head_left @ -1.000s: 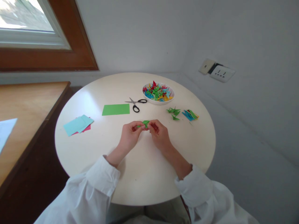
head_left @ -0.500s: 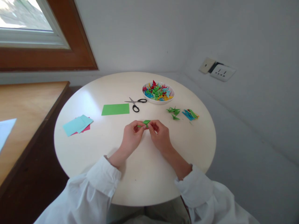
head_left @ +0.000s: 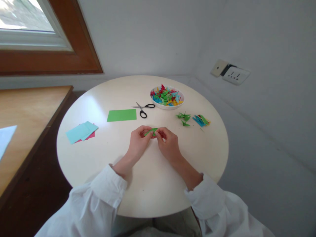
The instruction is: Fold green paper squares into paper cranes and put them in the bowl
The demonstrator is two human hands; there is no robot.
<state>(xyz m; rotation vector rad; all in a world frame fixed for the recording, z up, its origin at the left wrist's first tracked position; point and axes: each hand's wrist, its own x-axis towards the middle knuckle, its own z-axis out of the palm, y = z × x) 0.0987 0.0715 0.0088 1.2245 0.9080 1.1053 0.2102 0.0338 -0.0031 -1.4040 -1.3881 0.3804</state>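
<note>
Head view: hands angle inward, pinching folded green paper

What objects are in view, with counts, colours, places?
round table: one, white, centre
bowl: one, white, table's far side
paper cranes: many, multicoloured, in bowl
scissors: one, black-handled, near bowl
flat sheet: one, green, left of scissors
loose cranes: about three, green, nearer than bowl
folded pieces: several, mixed colours, right of those
upper sheets: at least two, light blue, table's left
lower paper: one or more, pinkish red, beneath
wooden surface: one, light brown, left
page: one, white, on wooden surface
window: one, brown-framed, upper left
wall plates: two, beige and white, right
folded paper: one, green, held mid-table
sleeves: two, white, lower edge
left hand: one, bare, pinching paper
right hand: one, bare, pinching paper
</note>
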